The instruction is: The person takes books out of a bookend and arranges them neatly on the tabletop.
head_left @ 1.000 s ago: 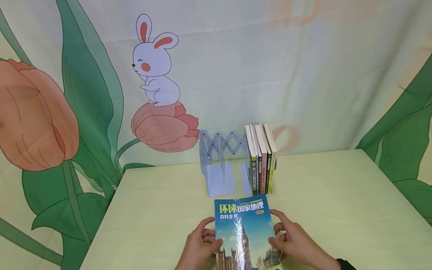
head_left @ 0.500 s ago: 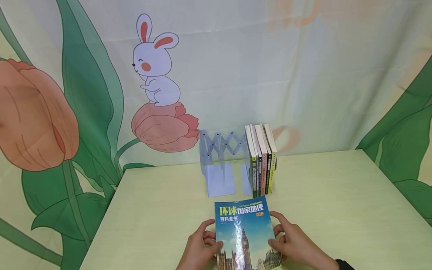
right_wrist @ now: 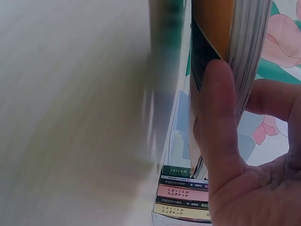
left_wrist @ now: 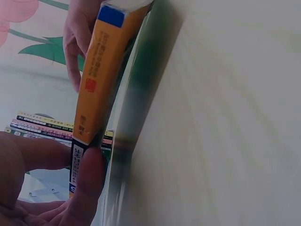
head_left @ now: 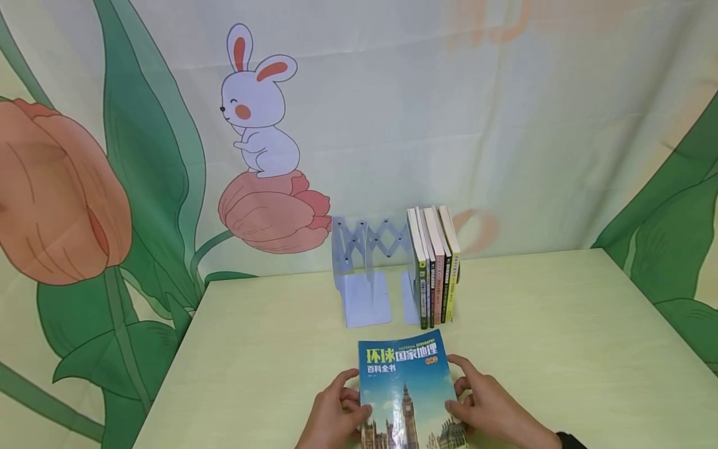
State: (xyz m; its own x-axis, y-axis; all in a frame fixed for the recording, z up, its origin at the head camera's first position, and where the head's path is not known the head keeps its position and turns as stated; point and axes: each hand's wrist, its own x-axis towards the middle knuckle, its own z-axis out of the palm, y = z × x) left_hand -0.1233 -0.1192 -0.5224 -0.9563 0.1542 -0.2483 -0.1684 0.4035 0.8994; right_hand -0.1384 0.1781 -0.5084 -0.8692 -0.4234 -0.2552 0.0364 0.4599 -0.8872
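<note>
A blue-covered paperback book point(head_left: 399, 393) with a clock tower on its front lies between the two hands, at the bottom middle of the head view. The left hand point(head_left: 336, 408) grips its left edge; in the left wrist view, the thumb and a finger pinch the orange spine point(left_wrist: 96, 84). On the opposite side, the right hand point(head_left: 488, 405) holds the page edges point(right_wrist: 247, 52), thumb on one cover and fingers on the other. The book's lower end is cut off in the head view.
Several books point(head_left: 434, 274) stand upright at the right end of a pale blue expandable metal bookend point(head_left: 367, 299), behind the held book. They stand on a pale yellow-green table point(head_left: 258, 349). A fabric backdrop point(head_left: 381, 112) with a rabbit and tulips hangs behind.
The book and both hands have shifted slightly toward the person, so a wider gap now shows between the book and the standing books. Both hands keep their grip.
</note>
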